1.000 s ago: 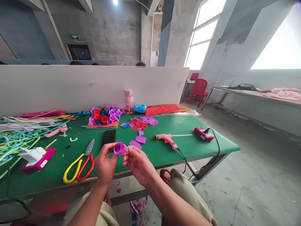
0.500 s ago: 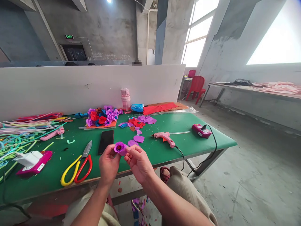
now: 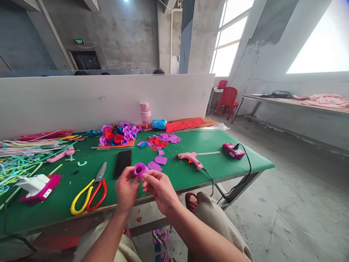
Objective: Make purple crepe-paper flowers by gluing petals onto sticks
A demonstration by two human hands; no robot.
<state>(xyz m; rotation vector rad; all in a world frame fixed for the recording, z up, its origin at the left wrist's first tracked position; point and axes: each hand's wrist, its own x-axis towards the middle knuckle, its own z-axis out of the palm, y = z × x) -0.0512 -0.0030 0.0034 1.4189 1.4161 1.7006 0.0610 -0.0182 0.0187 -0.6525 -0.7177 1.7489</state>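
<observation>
A small purple paper rose (image 3: 141,169) with a red centre is pinched between both my hands over the near edge of the green table (image 3: 191,174). My left hand (image 3: 125,189) grips it from the left with thumb and fingers closed. From the right, my right hand (image 3: 160,189) presses its fingertips on the outer petal. Loose purple petals (image 3: 158,163) lie on the table just beyond the rose. A black phone (image 3: 123,163) lies flat left of them.
Yellow and red scissors (image 3: 88,189) lie left of my hands. A pink glue gun (image 3: 192,159) with its cord and a pink power block (image 3: 233,150) are on the right. Finished paper roses (image 3: 118,134), cut petals (image 3: 162,140), coloured wires (image 3: 24,153) and a white partition (image 3: 109,98) stand behind.
The rose has been turned slightly in my fingers and my right fingertips have closed onto its petal. The view has shifted a little.
</observation>
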